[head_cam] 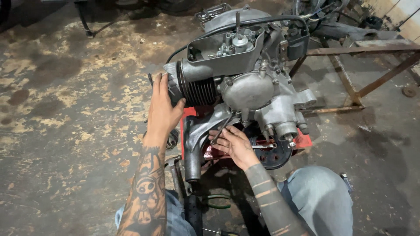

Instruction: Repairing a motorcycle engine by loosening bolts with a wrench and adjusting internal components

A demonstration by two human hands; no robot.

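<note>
Both hands work on a small grey engine (245, 83) that sits in the upper centre of the frame, resting on a red stand (302, 140) on the concrete floor (65, 109). Left hand (162, 111), at centre left, lies flat with fingers extended against the finned cylinder (199, 89) at the engine's left end, thumb spread toward the fins; it presses rather than pinches. Right hand (234, 144), just below the engine's middle, is closed around a slim metal wrench (221, 130), whose shaft angles up and to the right toward the underside of the round side cover (247, 89). Whether the wrench tip sits on a fastener cannot be told.

A curved grey exhaust pipe (192, 144) runs down from the cylinder between the two forearms, both of which are tattooed. A dark perforated disc (273, 155) lies just right of the right hand, partly under the engine. An open carburettor box (223, 50) with a black cable (262, 21) over it tops the engine. Pliers with green handles (218, 202) lie on the floor at lower centre, between the person's knees in blue jeans (321, 199). A rusty steel frame (358, 70) stands at upper right, well apart from the hands.
</note>
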